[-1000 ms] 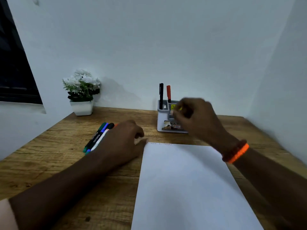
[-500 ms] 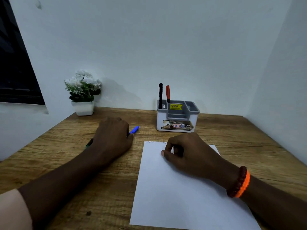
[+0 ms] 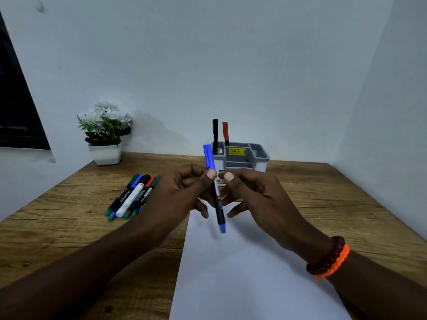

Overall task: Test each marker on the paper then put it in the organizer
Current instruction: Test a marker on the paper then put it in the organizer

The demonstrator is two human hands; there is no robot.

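Observation:
A blue-capped marker [image 3: 218, 204] with a dark barrel stands nearly upright above the top of the white paper [image 3: 242, 273]. My left hand [image 3: 182, 192] pinches it just under the blue cap. My right hand [image 3: 251, 195] touches the barrel from the other side, thumb beside the left thumb. Its cap is on. Behind my hands stands the grey and white organizer [image 3: 254, 155], holding a black marker [image 3: 215, 135] and a red marker [image 3: 225, 132]. Several markers [image 3: 131, 196] lie side by side on the table to the left.
A white pot of white flowers [image 3: 105, 132] stands at the back left of the wooden table [image 3: 69, 215]. White walls close the back and the right side. A dark window edge shows far left.
My left hand picked the blue-capped marker from the group and lifted it over the paper. My right hand rose off the paper and met it at the barrel.

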